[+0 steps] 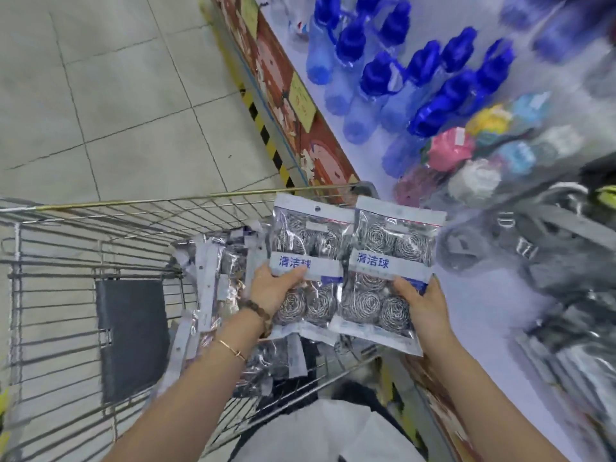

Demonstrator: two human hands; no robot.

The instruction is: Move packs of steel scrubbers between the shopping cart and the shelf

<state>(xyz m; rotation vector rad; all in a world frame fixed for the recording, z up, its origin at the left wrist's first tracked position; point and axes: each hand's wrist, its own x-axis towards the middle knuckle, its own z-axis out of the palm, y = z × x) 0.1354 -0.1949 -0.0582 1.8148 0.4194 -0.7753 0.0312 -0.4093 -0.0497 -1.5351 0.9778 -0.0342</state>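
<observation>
- Dark goods (550, 261) at the near right of the shelf (466, 311) are blurred beyond telling.
- Yellow price tags (301, 100) are unreadable.
- Fingers of the left hand (271, 288) and right hand (423, 308) lie hidden behind the left pack (310, 241) and right pack (396, 241).

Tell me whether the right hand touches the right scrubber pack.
Touching. Head view: the right hand grips the right scrubber pack, thumb pressed on its front.

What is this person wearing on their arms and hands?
No gloves or sleeves show. By the left hand, the wrist carries a dark beaded bracelet and, further up, a thin gold bangle. The right hand and wrist wear nothing.
</observation>
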